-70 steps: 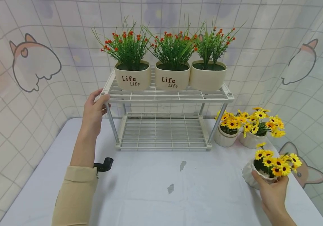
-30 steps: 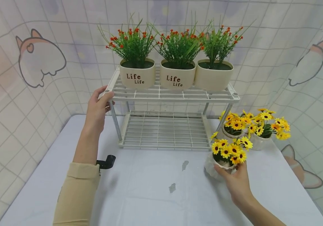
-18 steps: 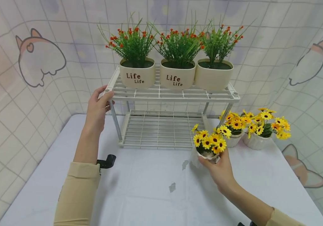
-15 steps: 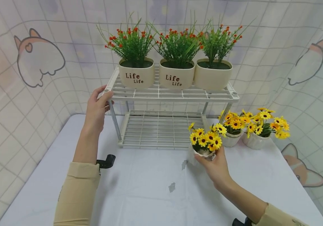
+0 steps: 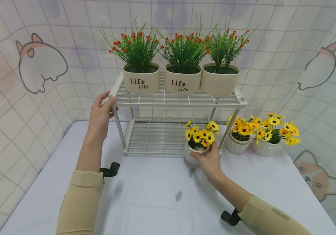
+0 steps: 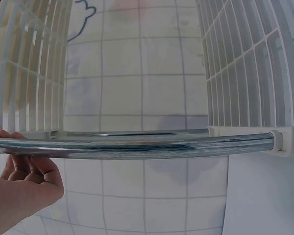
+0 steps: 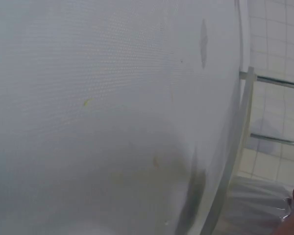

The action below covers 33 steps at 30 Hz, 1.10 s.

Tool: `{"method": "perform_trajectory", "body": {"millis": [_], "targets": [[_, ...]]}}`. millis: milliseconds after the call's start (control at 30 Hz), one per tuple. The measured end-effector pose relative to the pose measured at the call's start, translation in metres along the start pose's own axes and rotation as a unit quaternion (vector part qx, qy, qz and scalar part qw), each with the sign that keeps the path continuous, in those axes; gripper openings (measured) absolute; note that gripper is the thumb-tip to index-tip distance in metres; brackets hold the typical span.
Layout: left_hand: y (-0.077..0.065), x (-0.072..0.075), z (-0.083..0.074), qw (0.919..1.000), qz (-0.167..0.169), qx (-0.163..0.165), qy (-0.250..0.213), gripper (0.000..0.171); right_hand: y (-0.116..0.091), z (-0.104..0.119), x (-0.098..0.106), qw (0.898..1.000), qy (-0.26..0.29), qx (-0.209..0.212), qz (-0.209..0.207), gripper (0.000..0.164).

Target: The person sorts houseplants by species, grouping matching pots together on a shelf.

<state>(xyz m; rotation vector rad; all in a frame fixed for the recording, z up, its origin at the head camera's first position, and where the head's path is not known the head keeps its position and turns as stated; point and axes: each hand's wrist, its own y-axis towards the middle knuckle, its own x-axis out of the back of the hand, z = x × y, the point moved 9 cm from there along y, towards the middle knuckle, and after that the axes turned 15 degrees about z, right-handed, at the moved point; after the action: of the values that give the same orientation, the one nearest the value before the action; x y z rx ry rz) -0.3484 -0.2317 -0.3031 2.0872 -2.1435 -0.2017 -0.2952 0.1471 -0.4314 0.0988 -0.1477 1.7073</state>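
Note:
A two-tier white wire rack stands at the back of the table. At its upper front left corner my left hand grips the shelf; the left wrist view shows the fingers at the top end of a metal post. My right hand holds a white pot of yellow artificial flowers by its side, thumb near the rim. In the head view this pot overlaps the right front of the lower shelf. In the right wrist view the pot appears only partly, beside the lower shelf edge.
Three cream pots, a left one, a middle one and a right one, line the upper shelf with red-flowered plants. Right of the rack, two white pots, one nearer and one farther right, hold yellow flowers on the white-covered table.
My right hand has carried the yellow-flower pot from the table's right side leftward and toward the rack's lower shelf. The left hand keeps its grip on the rack corner.

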Motion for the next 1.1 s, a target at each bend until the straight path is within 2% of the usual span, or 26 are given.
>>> {"method": "perform_trajectory", "body": {"millis": [300,633,867,1100], "targets": [[0.001,0.0,0.002,1.0,-0.002,0.004,-0.001,0.054,0.016,-0.015,-0.004,0.999,-0.025,0.029,-0.017,0.083],[0.0,0.0,0.001,1.0,-0.004,-0.001,-0.003,0.054,0.025,-0.015,-0.013,0.994,-0.062,0.08,-0.036,0.077],[0.0,-0.001,0.0,1.0,-0.004,-0.004,-0.006,0.053,0.036,-0.011,-0.03,0.993,-0.073,0.089,-0.029,0.075],[0.0,-0.001,0.003,1.0,-0.006,0.001,-0.007,0.054,0.044,-0.007,-0.056,0.994,-0.058,0.087,-0.012,0.075]]}}
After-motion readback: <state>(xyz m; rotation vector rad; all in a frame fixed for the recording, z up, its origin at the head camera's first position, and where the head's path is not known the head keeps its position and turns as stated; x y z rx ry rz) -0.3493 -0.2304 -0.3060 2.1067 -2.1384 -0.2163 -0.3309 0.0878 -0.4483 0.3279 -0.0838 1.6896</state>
